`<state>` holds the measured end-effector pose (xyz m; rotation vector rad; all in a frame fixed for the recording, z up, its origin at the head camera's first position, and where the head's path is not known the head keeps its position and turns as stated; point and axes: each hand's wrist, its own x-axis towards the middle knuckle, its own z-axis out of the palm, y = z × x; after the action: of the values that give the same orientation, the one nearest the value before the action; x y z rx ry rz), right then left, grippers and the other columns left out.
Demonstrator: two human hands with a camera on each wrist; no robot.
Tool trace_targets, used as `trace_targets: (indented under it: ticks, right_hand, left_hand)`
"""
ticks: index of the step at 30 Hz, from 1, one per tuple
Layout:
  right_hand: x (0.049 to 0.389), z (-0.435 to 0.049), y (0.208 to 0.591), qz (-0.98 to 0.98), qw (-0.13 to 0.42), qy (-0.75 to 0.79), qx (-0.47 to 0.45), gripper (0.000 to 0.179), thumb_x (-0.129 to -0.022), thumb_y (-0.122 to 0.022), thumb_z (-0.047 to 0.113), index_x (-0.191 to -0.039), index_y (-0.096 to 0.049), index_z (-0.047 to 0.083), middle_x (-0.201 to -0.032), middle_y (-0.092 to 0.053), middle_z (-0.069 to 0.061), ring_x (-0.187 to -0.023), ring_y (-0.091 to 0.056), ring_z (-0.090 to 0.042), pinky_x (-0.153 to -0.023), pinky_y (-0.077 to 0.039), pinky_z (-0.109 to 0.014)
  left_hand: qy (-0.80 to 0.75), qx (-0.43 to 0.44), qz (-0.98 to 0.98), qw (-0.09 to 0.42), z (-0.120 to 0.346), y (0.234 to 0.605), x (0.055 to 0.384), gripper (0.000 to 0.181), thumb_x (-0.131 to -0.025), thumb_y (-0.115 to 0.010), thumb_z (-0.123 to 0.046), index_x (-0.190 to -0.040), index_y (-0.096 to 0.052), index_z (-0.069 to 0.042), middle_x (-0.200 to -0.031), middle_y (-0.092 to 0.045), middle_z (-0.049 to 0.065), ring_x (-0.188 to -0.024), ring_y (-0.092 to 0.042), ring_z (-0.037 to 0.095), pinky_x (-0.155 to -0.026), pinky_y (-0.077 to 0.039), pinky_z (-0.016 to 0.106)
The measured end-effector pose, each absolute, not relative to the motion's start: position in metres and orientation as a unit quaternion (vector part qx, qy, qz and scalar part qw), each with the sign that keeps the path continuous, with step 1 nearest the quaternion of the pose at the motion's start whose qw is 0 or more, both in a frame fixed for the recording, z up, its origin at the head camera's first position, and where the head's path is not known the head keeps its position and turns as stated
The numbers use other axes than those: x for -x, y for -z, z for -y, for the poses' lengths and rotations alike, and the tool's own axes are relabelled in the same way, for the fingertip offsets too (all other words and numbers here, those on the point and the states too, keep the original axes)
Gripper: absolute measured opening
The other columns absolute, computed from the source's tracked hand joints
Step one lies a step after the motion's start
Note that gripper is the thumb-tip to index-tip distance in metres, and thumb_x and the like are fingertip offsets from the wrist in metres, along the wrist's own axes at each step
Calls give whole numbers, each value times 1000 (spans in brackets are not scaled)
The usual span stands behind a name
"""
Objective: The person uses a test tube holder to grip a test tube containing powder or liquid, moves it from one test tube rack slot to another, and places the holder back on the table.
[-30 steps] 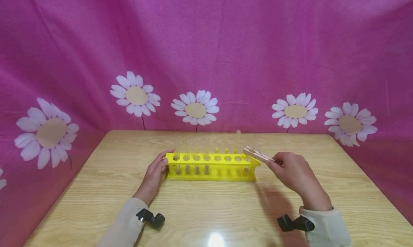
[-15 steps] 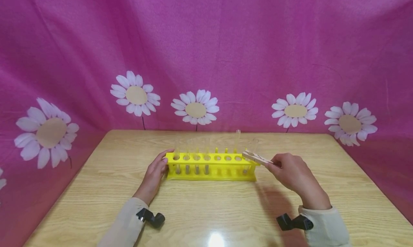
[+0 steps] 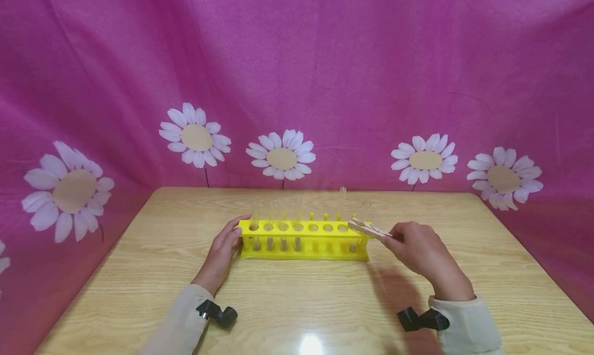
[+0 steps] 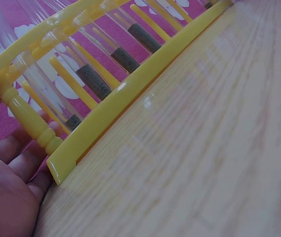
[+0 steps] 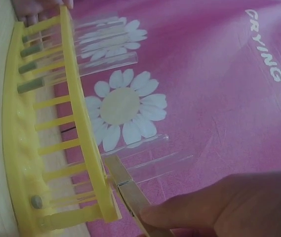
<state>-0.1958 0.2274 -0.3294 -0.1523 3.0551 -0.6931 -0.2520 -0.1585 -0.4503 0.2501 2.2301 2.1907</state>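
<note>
My left hand point(image 3: 223, 254) holds the left end of a yellow test tube rack point(image 3: 306, 255); its fingers reach behind the end post in the left wrist view. Between the thumb and fingers of my right hand point(image 3: 427, 252) is a wooden clothespin point(image 3: 368, 228). The clothespin's tip lies against a clear test tube point(image 5: 160, 168) at the rack's right end. This tube stands through the top bar, a little dark material point(image 5: 36, 201) at its bottom. Several more tubes with dark grainy contents point(image 4: 93, 81) fill the left holes.
An upside-down clear tube point(image 3: 342, 200) sits on a peg behind the rack's right half. Other bare yellow pegs point(image 5: 56, 123) stand along the back row. A pink cloth with daisies point(image 3: 297, 87) hangs behind the wooden table point(image 3: 278, 308).
The test tube at the right end has sunk lower in the rack. My right hand with the clothespin has shifted slightly down and left. The left hand and rack have stayed put.
</note>
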Motion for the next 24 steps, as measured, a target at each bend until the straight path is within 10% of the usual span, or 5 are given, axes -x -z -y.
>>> trace_targets:
  ticks: [24]
  right_hand:
    - [198, -228, 334, -975, 1, 214, 64, 23, -87, -70, 25, -88, -74, 3, -60, -47, 0, -58, -42, -18, -51, -33, -30]
  left_hand:
    - [-702, -80, -707, 3, 160, 452, 252, 39, -102, -40, -33, -139, -49, -22, -149, -39, 1, -136, -34, 22, -112, -24, 53]
